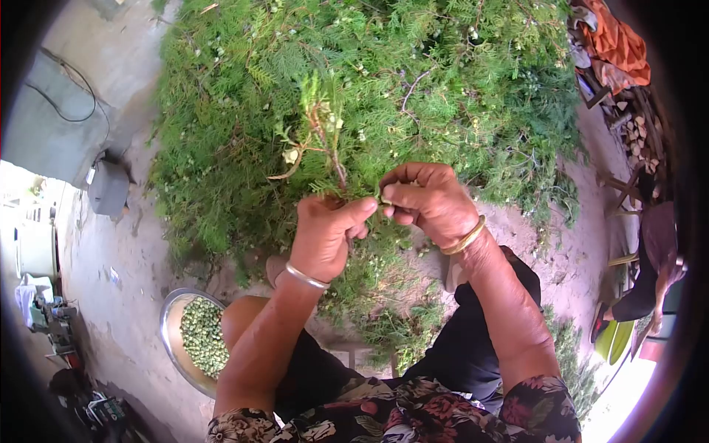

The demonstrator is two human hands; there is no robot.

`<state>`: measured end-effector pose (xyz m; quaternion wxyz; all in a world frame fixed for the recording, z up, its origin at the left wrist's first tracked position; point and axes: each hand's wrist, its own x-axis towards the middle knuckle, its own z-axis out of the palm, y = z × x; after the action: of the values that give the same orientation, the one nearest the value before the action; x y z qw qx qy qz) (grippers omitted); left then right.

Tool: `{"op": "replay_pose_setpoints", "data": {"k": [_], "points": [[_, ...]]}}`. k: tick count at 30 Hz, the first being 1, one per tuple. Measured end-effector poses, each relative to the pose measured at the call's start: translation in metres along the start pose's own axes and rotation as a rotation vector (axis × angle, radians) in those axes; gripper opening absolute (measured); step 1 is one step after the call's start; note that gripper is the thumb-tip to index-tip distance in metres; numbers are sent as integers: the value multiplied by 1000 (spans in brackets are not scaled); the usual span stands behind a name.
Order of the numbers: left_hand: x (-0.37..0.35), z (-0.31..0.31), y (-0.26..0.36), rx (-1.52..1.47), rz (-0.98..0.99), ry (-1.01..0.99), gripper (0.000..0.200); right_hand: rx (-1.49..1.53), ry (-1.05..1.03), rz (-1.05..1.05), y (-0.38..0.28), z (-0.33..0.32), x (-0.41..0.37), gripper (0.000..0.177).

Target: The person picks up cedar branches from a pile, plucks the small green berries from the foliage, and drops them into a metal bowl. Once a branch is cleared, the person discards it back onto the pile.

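Observation:
My left hand point(327, 235) is closed around the stem of a leafy evergreen twig point(336, 164), which points up and away from me. Pale green cones point(291, 156) hang on this twig. Touching the left fingertips, my right hand point(427, 201) is closed in a pinch on a small green cone point(384, 201), partly hidden by the fingers. Beyond both hands lies a big heap of cut evergreen branches point(244, 111). By my left knee stands a metal basin point(171, 341) holding many small green cones point(204, 338).
Loose sprigs point(402, 328) lie on the floor between my legs. A grey container point(108, 188) stands at the left. Along the right edge are stacked firewood point(639, 140), an orange cloth point(619, 46) and what looks like another person's leg point(641, 299).

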<state>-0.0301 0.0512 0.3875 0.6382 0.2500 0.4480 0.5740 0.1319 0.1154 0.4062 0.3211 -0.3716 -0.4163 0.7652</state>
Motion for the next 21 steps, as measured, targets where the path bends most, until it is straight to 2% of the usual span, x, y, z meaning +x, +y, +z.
{"op": "replay_pose_setpoints", "data": {"k": [4, 8, 10, 11, 13, 17, 19, 20, 21], "points": [[-3, 9, 0, 104, 15, 32, 11, -177, 21, -20, 7, 9, -1, 11], [-6, 9, 0, 159, -18, 12, 9, -207, 79, 21, 10, 9, -2, 12], [-10, 15, 3, 358, 35, 6, 8, -213, 96, 19, 10, 9, -3, 12], [-10, 12, -1, 358, 34, 6, 8, -213, 96, 20, 9, 9, -3, 12], [-7, 7, -9, 479, 178, 19, 6, -302, 82, -10, 7, 8, -4, 12], [-10, 1, -5, 387, 32, 18, 5, -349, 67, -44, 7, 5, -5, 12], [-8, -3, -6, 308, 11, -58, 10, -535, 127, -194, 9, 1, -3, 11], [-10, -3, -3, 310, 9, -63, 10, -534, 132, -196, 7, -2, -1, 11], [-14, -1, 1, 292, -3, -86, 10, -362, 200, -178, 4, -6, 1, 12]]}}
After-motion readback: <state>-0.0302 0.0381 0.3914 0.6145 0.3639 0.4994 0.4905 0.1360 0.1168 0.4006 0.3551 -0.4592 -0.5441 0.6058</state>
